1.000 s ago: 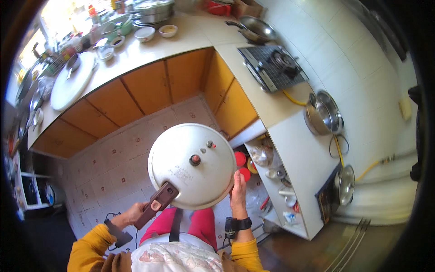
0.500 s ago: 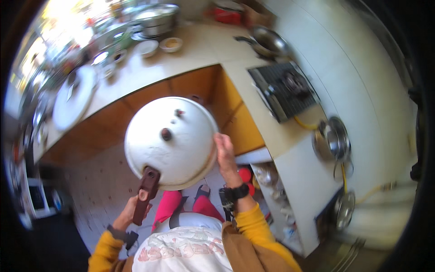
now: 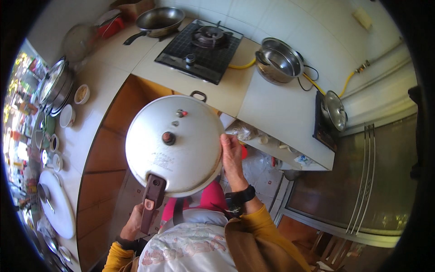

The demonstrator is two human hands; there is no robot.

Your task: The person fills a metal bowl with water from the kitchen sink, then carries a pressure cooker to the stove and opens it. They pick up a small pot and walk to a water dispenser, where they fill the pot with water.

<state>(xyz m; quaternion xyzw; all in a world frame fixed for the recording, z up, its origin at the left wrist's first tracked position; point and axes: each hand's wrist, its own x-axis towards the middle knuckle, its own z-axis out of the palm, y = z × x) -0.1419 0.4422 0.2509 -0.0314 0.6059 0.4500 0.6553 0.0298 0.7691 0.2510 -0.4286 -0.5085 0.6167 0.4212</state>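
A large silvery-white pressure cooker (image 3: 167,152) with its lid on fills the middle, held up in front of my body. My left hand (image 3: 135,220) grips its brown handle (image 3: 151,204) at the near left, the fingers partly hidden behind it. My right hand (image 3: 232,158) is closed on the cooker's right edge. The lid has a dark knob at its centre and a small valve with red near the far side. A black loop handle shows at the cooker's far edge, just below the counter (image 3: 229,97) with the stove.
Ahead stand a black gas stove (image 3: 172,59), a frying pan (image 3: 161,20) and a steel pot (image 3: 278,63). A lidded pan (image 3: 335,109) sits at the right above shelves. The left counter holds bowls, stacked pots and a white board (image 3: 59,213). A glass door (image 3: 344,181) is at lower right.
The view has turned to the right, so the stove now lies ahead and the long counter at the left. The cooker has been raised toward the counter, still in both my hands.
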